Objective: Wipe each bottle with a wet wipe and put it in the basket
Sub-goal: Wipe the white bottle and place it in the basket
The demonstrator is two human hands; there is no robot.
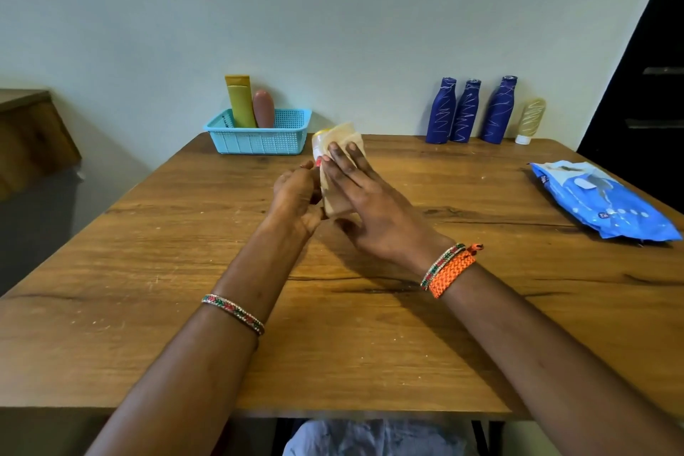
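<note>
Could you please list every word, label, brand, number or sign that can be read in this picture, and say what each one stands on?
None can be read.
Blue wet wipe pack: dark lettering at its far left end and small white marks along its near edge, too blurred to read.
Turquoise basket: a small dark mark on its left rim, too small to read.
Three blue bottles: only white scribble lines, no text.

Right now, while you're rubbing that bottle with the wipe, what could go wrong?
The bottle is held above the table by the left hand only at its lower end, while the right hand presses the wet wipe on it with straight fingers. Wet, it might slip and drop. Later, the tall yellow tube standing in the small basket could tip when another bottle goes in.
</note>
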